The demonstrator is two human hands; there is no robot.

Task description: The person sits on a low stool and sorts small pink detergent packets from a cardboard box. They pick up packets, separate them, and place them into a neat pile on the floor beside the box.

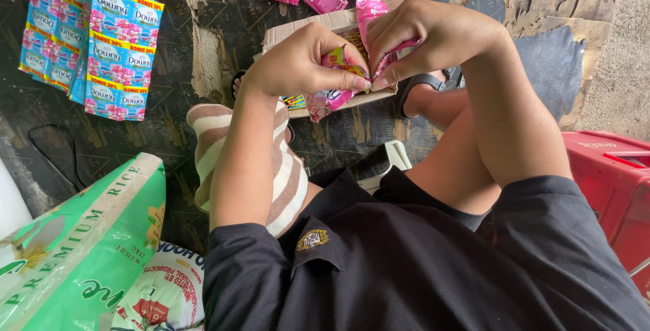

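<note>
Sachets in blue strips point(101, 39) are lying at far left on the dark floor mat point(169, 121), beside a green rice sack point(81, 243). At centre, the left hand point(298, 67) and right hand point(420, 39) are both pinching a pink sachet strip point(371, 2) between thumb and fingertips, above a cardboard box point(318, 23). It looks light, thin and slippery, best gripped near the seam.

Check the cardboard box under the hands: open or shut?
Open. The cardboard box has its flap up behind the left hand and right hand, and colourful packets show inside below the pink sachet strip.
</note>
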